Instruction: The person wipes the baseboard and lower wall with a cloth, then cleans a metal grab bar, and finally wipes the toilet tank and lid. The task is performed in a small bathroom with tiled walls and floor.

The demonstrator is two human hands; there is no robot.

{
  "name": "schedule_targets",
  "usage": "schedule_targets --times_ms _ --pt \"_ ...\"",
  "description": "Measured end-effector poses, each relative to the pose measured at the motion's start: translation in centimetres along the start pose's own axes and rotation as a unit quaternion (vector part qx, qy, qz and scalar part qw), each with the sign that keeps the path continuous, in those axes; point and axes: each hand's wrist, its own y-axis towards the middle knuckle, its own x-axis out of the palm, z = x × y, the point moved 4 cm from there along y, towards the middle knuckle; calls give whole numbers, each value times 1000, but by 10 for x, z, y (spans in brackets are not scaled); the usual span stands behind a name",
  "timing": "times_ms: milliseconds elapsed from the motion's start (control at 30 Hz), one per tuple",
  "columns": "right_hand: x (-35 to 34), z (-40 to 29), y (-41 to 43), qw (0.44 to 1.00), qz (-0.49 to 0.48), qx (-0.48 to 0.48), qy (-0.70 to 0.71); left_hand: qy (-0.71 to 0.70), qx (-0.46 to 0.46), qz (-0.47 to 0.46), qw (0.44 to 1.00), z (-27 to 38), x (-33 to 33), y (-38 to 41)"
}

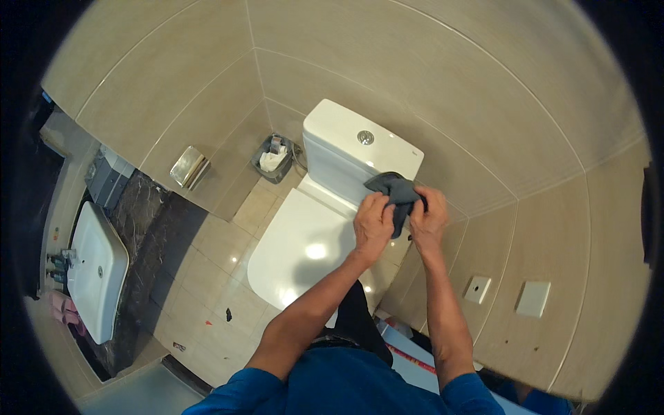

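Both my hands hold a dark grey cloth [398,193] bunched between them, over the right side of a white toilet. My left hand [372,220] pinches its left part, close to the front of the toilet tank [337,161]. Gripping the right edge of the cloth is my right hand [429,212]. A round chrome flush button [365,137] sits on top of the tank. Below and to the left, the toilet lid [295,244] is down. Whether the cloth touches the tank I cannot tell.
A grey waste bin [280,174] with white paper stands left of the tank. A chrome paper holder [188,167] is on the left wall. Farther left, a white washbasin [101,275] rests on a dark stone counter [137,228]. Small scraps [229,314] lie on the tiled floor [207,280].
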Motion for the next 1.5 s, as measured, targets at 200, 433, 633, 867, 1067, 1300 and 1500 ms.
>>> schedule_targets --times_ms 200,433,633,867,1067,1300,1500 --pt "96 52 55 994 -76 -74 6 132 -14 37 990 -55 25 56" --pt "152 72 62 969 -209 -116 -64 205 -49 18 977 -85 41 66" --pt "163 76 76 938 -312 -110 -102 261 -26 22 965 -82 46 79" --pt "175 78 86 911 -379 -109 -118 260 -30 12 965 -85 50 89" --pt "185 81 85 909 -391 -83 -114 276 -12 -9 961 -86 46 91" --pt "160 85 72 962 -251 -87 -55 282 12 -8 959 -86 48 88" --pt "85 99 77 985 -105 -124 -64 208 74 -36 975 -57 70 64"
